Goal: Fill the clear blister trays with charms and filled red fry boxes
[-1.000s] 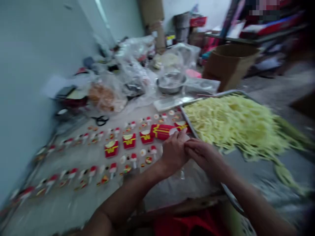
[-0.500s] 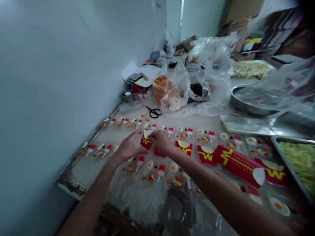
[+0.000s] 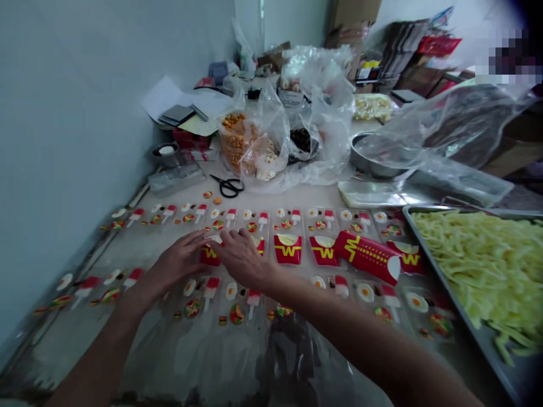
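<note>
A small red fry carton with a yellow W (image 3: 210, 255) lies on the table between my hands, on clear plastic. My left hand (image 3: 180, 259) is at its left edge, thumb and fingers apart around that side. From the right, my right hand (image 3: 242, 257) reaches over with fingers stretched, the fingertips at the carton's top right; their exact contact is hidden. Beneath the right hand another carton (image 3: 260, 247) is partly covered. Further right in the same row lie a red carton (image 3: 287, 250) and another carton (image 3: 324, 251).
Rows of clear packs hold small egg, popsicle (image 3: 212, 287) and pizza pieces. A long red stack of cartons (image 3: 369, 255) lies right, beside a metal tray (image 3: 441, 288) of pale yellow strips. Behind are scissors (image 3: 229, 186), filled plastic bags (image 3: 240, 144) and a round metal pan (image 3: 365, 155).
The view has turned right, showing more of the tray. My hands stay around the same carton; the right hand's fingers now look more stretched out.
</note>
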Tool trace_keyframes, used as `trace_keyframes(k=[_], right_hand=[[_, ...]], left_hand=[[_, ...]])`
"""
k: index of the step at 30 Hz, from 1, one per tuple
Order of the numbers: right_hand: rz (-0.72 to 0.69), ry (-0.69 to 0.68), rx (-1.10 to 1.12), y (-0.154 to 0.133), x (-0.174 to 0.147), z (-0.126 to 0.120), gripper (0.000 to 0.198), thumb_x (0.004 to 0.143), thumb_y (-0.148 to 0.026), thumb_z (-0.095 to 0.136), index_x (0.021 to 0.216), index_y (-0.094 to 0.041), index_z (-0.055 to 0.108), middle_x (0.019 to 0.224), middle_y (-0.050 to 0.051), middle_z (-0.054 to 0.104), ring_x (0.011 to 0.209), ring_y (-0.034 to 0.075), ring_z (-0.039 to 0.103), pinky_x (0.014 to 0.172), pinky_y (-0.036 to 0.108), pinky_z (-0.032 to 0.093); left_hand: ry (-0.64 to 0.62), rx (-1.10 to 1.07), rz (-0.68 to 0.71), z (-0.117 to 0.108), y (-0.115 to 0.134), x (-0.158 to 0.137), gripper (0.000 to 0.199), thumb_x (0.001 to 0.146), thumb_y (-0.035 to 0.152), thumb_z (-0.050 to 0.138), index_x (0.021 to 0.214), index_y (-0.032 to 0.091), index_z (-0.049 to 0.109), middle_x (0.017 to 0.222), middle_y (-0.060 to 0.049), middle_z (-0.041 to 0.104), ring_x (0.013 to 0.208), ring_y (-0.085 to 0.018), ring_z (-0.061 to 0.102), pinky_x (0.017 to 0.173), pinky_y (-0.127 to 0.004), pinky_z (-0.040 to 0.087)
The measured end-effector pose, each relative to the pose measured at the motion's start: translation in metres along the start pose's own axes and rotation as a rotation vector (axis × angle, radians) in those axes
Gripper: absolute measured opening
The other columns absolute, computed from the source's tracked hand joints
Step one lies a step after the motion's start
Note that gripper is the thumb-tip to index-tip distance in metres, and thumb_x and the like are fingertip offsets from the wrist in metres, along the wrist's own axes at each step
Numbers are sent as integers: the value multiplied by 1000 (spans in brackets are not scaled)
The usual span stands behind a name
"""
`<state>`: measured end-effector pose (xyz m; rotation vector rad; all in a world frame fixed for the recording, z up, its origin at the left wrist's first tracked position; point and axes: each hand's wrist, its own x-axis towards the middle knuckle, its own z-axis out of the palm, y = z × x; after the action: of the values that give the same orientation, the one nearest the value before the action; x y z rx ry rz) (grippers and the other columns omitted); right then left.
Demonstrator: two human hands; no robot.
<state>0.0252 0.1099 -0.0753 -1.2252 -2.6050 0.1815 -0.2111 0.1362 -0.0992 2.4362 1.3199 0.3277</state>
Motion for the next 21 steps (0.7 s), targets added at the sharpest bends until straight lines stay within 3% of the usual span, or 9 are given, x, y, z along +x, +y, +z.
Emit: trace_keyframes(k=[2, 4, 6, 8, 11, 13, 16, 19, 21], right_hand=[[75, 94, 46, 10, -46, -18, 36, 94, -10, 49, 126, -19, 63, 105, 11, 67, 97, 26, 57, 87, 41, 42], [240, 180, 121, 28, -112, -41, 26, 94, -13, 52, 108, -24, 72, 90, 7, 70, 88, 24, 61, 80, 38, 44], [502, 348, 215, 52, -186, -65, 21, 95, -22, 55, 101, -26, 75, 90, 7, 73, 81, 22, 65, 74, 37, 47], [872, 536, 242, 72, -254, -89, 14, 90, -33, 66, 99, -31, 76, 92, 8, 75, 79, 25, 68, 70, 39, 48], [1228, 667, 196, 81, -318, -116, 17, 88, -41, 67, 99, -31, 77, 93, 10, 76, 82, 28, 70, 72, 42, 49], [1222, 672, 294, 82, -332, -122, 25, 88, -44, 64, 98, -24, 77, 93, 9, 76, 83, 26, 70, 73, 39, 50], [1180, 602, 360, 95, -330, -113, 30, 88, -41, 61, 95, -17, 77, 85, 7, 76, 75, 21, 68, 67, 31, 48], [1173, 499, 312, 110, -319, -97, 28, 91, -37, 60, 92, -16, 79, 83, 7, 76, 71, 18, 66, 63, 27, 42], [1176, 406, 214, 116, -308, -87, 28, 93, -35, 58, 90, -16, 79, 85, 7, 76, 74, 17, 65, 64, 26, 39]], left_hand=[[-4, 13, -17, -4, 3, 3, 68, 78, 55, 73, 137, 25, 59, 152, -11, 50, 141, -28, 46, 115, -48, 37], [-40, 24, -42, -11, 5, 5, 73, 75, 58, 75, 138, 25, 58, 150, -12, 52, 140, -28, 47, 114, -48, 38], [-59, 34, -75, -22, 9, 7, 72, 76, 59, 74, 138, 24, 59, 147, -11, 56, 137, -28, 51, 114, -47, 39], [-31, 59, -109, -33, 20, 12, 64, 80, 61, 69, 133, 25, 62, 140, -9, 62, 131, -28, 56, 111, -47, 42], [136, 104, -94, -35, 60, 40, 51, 89, 60, 60, 127, 27, 65, 133, -3, 66, 123, -25, 61, 106, -48, 46], [235, 56, 27, -20, 108, 72, 43, 94, 54, 57, 126, 25, 63, 128, -1, 68, 116, -22, 63, 104, -45, 48], [192, -39, 437, 27, 207, 122, 39, 93, 44, 63, 125, 23, 64, 121, -5, 70, 114, -21, 63, 104, -40, 47], [39, 44, 780, 82, 300, 157, 67, 78, 43, 79, 138, 21, 57, 136, -12, 62, 130, -30, 52, 114, -47, 36], [-46, 101, 818, 112, 338, 177, 86, 66, 45, 87, 140, 16, 54, 138, -17, 58, 133, -35, 48, 114, -51, 33]])
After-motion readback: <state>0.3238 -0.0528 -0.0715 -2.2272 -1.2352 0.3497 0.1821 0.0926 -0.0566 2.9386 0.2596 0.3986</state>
